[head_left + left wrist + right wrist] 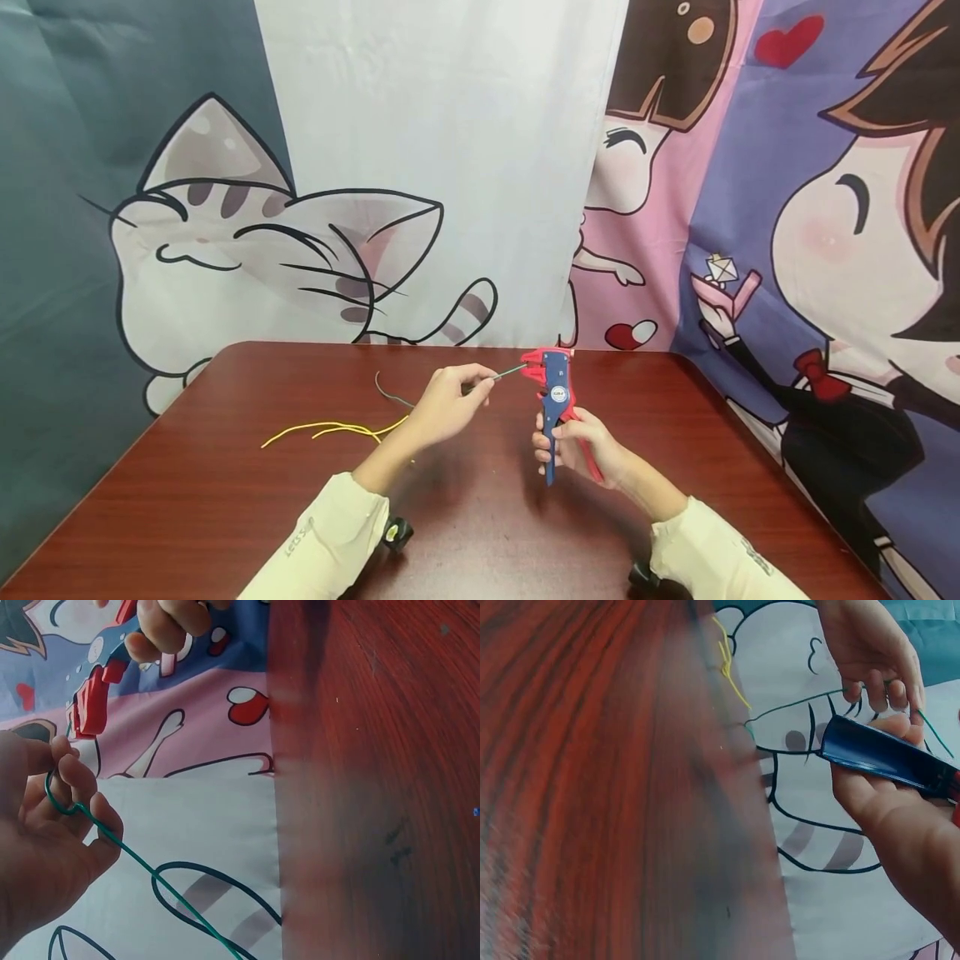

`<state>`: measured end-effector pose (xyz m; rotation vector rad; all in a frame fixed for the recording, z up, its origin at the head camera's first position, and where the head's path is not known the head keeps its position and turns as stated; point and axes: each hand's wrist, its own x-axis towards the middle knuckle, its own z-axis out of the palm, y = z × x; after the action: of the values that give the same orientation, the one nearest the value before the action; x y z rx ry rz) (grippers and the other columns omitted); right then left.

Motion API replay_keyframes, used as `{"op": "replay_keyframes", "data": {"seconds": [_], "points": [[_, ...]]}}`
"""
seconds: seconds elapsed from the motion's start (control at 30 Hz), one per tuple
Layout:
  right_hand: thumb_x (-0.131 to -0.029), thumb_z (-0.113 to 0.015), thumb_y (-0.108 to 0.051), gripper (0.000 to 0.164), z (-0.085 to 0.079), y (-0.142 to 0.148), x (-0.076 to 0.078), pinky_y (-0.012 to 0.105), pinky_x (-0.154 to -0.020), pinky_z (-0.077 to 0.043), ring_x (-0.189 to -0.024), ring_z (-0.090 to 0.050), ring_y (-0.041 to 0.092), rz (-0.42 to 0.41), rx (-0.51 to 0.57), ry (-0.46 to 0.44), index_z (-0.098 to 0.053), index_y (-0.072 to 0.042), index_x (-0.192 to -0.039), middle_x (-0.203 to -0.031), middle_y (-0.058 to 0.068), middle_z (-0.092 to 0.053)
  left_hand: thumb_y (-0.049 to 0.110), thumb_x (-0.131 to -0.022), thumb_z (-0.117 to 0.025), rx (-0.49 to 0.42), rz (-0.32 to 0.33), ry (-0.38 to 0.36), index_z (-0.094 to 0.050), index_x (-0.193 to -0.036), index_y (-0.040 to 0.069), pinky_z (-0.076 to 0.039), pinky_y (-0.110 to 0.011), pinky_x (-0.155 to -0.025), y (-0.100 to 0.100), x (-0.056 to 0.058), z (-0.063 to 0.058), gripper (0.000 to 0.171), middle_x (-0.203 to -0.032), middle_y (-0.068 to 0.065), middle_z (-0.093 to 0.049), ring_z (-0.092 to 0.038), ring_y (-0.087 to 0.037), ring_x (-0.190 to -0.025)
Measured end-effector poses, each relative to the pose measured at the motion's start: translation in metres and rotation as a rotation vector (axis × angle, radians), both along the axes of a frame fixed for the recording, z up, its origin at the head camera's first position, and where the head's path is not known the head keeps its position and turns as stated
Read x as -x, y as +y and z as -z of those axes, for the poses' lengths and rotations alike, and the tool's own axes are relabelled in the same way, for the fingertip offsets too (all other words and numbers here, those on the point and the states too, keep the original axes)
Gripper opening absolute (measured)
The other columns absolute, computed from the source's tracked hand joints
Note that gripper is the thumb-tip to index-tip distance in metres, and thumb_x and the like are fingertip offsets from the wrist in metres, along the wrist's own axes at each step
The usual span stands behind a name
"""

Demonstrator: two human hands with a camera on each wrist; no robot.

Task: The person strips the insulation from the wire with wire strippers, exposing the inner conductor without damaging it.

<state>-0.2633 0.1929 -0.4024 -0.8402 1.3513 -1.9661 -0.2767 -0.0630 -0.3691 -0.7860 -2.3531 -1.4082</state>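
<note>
Between thumb and fingers my left hand (450, 402) pinches a green wire (510, 372). One end of it reaches the red jaws of a blue and red wire stripper (557, 379). My right hand (596, 446) grips the stripper upright by its handles, fingers round the blue one. In the left wrist view the wire (150, 866) loops past the fingers and trails down and away. The right wrist view shows the blue handle (885, 754) lying across the right hand, with the left hand (877, 645) beyond it.
Several yellow wires (330, 426) lie on the brown table (225, 500), left of the left forearm. Near them the tail of the green wire (386, 392) curves over the tabletop. A cartoon-printed cloth (450, 125) hangs behind the table and along its right side.
</note>
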Motion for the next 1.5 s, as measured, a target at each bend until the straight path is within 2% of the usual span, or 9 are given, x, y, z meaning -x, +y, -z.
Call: {"op": "replay_keyframes", "data": {"seconds": [0.13,0.43,0.6,0.8,1.03,1.2,1.5], "points": [[-0.094,-0.039,-0.011,0.025,0.000,0.001,0.000,0.041,-0.085,-0.049,-0.086,-0.058,0.018,-0.016,-0.008,-0.004,-0.050,-0.006,-0.116,-0.091,0.004,-0.059,0.011,-0.097,-0.060,-0.018,0.000,0.006,-0.073,-0.101,0.009,-0.041,-0.025,-0.055,0.000,0.000,-0.001,0.013,-0.070,-0.009,-0.064,-0.056,-0.010,-0.060],[-0.093,-0.036,-0.007,0.030,0.001,0.000,-0.001,0.039,-0.082,-0.050,-0.080,-0.058,0.018,-0.040,-0.013,0.031,-0.054,-0.002,-0.116,-0.088,0.004,-0.057,0.011,-0.095,-0.064,-0.056,-0.046,0.033,-0.074,-0.094,0.011,-0.042,-0.025,-0.054,0.001,0.002,-0.002,0.010,-0.064,0.000,-0.062,-0.055,-0.009,-0.057],[-0.094,-0.038,-0.009,0.023,0.000,0.000,-0.002,0.041,-0.084,-0.051,-0.081,-0.057,0.016,-0.040,-0.040,0.055,-0.050,-0.007,-0.114,-0.090,0.003,-0.056,0.011,-0.095,-0.065,-0.063,-0.038,0.030,-0.074,-0.093,0.011,-0.041,-0.024,-0.054,0.002,0.003,-0.003,0.009,-0.066,-0.003,-0.064,-0.055,-0.007,-0.058],[-0.094,-0.037,-0.007,0.019,0.000,-0.002,-0.003,0.039,-0.081,-0.050,-0.078,-0.054,0.016,-0.063,-0.038,0.047,-0.049,-0.005,-0.110,-0.087,0.004,-0.053,0.012,-0.094,-0.066,-0.082,-0.014,-0.001,-0.073,-0.090,0.012,-0.043,-0.023,-0.055,0.003,0.004,-0.001,0.008,-0.071,-0.011,-0.067,-0.056,-0.009,-0.061],[-0.095,-0.036,-0.003,0.018,0.001,-0.006,-0.005,0.034,-0.073,-0.049,-0.073,-0.051,0.015,-0.046,-0.028,0.037,-0.052,-0.007,-0.103,-0.082,0.002,-0.051,0.015,-0.095,-0.066,-0.079,-0.009,-0.012,-0.071,-0.089,0.015,-0.045,-0.025,-0.057,0.003,0.003,0.000,0.008,-0.068,0.007,-0.063,-0.058,-0.009,-0.063],[-0.095,-0.037,-0.005,0.018,-0.001,-0.009,-0.009,0.033,-0.071,-0.049,-0.071,-0.051,0.014,-0.015,-0.040,0.024,-0.054,-0.008,-0.100,-0.080,0.002,-0.051,0.015,-0.095,-0.065,-0.092,0.003,-0.012,-0.070,-0.089,0.015,-0.045,-0.026,-0.057,0.002,0.002,-0.001,0.009,-0.068,0.007,-0.062,-0.058,-0.009,-0.063],[-0.097,-0.036,-0.007,0.018,-0.001,-0.009,-0.011,0.034,-0.072,-0.052,-0.069,-0.052,0.014,-0.034,-0.026,-0.010,-0.054,-0.008,-0.099,-0.079,0.001,-0.052,0.014,-0.095,-0.066,-0.116,0.018,-0.029,-0.070,-0.090,0.013,-0.048,-0.026,-0.058,0.004,0.003,0.000,0.007,-0.070,0.005,-0.064,-0.062,-0.017,-0.066]]}}
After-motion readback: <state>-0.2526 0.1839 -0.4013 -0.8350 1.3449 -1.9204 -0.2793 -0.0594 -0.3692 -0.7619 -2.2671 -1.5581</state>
